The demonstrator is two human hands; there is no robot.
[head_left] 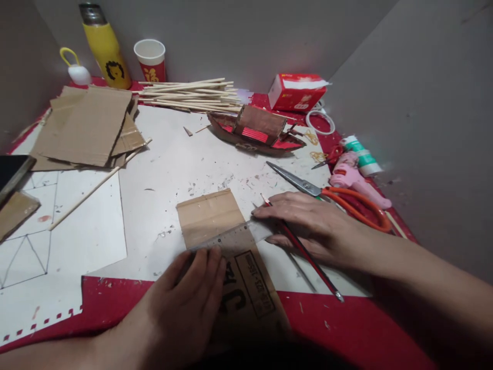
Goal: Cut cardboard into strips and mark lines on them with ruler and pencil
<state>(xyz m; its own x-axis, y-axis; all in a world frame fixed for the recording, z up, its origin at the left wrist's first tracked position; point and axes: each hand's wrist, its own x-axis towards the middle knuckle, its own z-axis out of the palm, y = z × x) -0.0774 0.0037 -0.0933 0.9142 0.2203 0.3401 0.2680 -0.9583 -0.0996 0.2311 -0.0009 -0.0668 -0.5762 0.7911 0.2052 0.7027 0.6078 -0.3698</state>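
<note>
A clear ruler [231, 237] lies across a piece of brown cardboard [210, 213] with printed black marks on its near part. My left hand [192, 298] is closed over the ruler's left end, fingers pressed together on the ruler and cardboard. At the ruler's right end, my right hand [308, 221] pinches it between thumb and fingers. A red and black pencil [304, 252] is also tucked in that hand, its sharpened tip pointing away from me. A thin grey rod [302, 272] shows below the right hand; its upper part is hidden.
Orange-handled scissors [354, 205] and a pink glue gun [356, 180] lie right. A brown model boat [258, 133] stands farther back. Behind are wooden sticks [188, 95], a paper cup [150, 59] and a yellow bottle [106, 49]. Cardboard sheets [88, 123] are stacked left.
</note>
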